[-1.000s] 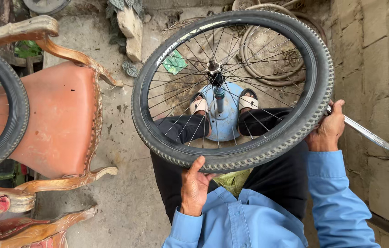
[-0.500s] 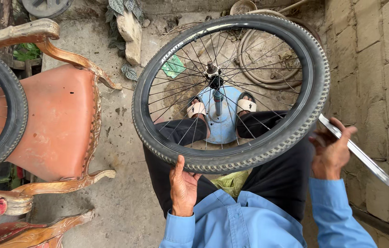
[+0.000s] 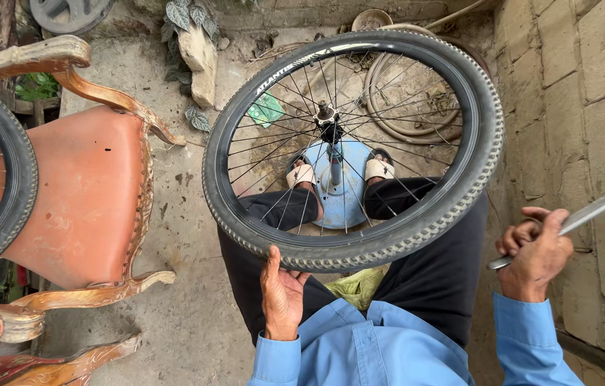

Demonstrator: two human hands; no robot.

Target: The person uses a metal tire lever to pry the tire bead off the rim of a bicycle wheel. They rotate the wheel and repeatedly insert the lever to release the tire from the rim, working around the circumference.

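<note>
off past the left hand [image 3: 282, 297] sits an orange armchair [image 3: 81, 193] with carved wooden arms, another black tyre [image 3: 2, 186] at its far edge. a bare rim [image 3: 417, 100] leans beyond the right hand [image 3: 534, 254], beside a block wall [image 3: 588, 107].
</note>
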